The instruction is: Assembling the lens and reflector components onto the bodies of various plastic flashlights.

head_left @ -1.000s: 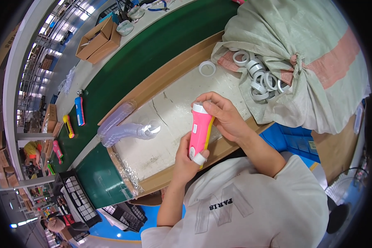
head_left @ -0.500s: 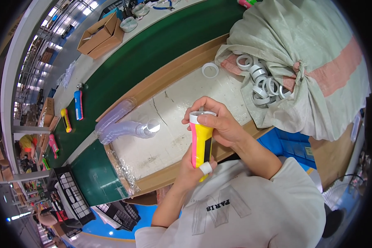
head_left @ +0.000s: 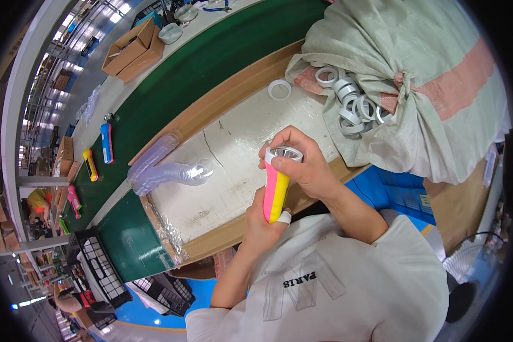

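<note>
A pink and yellow flashlight (head_left: pixel 276 196) stands upright between my hands, its wide head facing up. My left hand (head_left: pixel 260 231), with a white wrap on the thumb, is closed round the lower end of its body. At the top, my right hand (head_left: pixel 305 165) pinches the white ring (head_left: pixel 284 153) around the flashlight's head with thumb and fingers. Inside the ring a shiny reflector shows. Beyond my hands, a loose white ring (head_left: pixel 279 89) lies on the worktop (head_left: pixel 233 154).
Several white rings (head_left: pixel 353 108) spill from a large woven sack (head_left: pixel 399 68) at the right. Nested clear plastic lens cups (head_left: pixel 171 176) lie at the left of the worktop. Beyond a cardboard edge runs a green conveyor belt (head_left: pixel 211 62) carrying flashlights (head_left: pixel 106 142); a cardboard box (head_left: pixel 132 51) stands behind it.
The flashlight has been turned about its length, so more of its pink side faces me and the black panel is out of sight. Its head has tipped, showing the reflector.
</note>
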Demonstrator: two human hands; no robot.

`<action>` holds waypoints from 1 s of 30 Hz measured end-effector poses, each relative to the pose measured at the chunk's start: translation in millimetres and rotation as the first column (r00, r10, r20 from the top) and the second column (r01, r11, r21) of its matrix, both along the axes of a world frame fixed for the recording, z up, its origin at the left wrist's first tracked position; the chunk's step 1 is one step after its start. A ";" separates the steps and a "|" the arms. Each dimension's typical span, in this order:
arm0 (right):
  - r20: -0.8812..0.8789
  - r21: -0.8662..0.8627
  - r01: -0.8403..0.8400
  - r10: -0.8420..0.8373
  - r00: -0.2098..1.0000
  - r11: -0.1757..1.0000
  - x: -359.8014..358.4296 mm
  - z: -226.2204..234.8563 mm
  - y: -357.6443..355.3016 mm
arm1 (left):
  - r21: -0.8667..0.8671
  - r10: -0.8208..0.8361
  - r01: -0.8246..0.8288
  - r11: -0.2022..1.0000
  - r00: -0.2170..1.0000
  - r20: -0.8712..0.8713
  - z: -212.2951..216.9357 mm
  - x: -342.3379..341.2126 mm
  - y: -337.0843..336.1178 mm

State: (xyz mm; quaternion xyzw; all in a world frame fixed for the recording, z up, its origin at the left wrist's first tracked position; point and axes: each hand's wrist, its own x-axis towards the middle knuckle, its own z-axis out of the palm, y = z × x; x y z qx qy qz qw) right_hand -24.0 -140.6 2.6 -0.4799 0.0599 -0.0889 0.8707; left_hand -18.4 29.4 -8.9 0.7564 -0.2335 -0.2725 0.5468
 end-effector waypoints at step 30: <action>0.132 -0.991 0.132 -0.110 0.985 -0.012 85.2 -47.6 -63.4 | 0.586 -0.308 -0.406 0.701 0.569 0.763 -16.1 192.8 55.2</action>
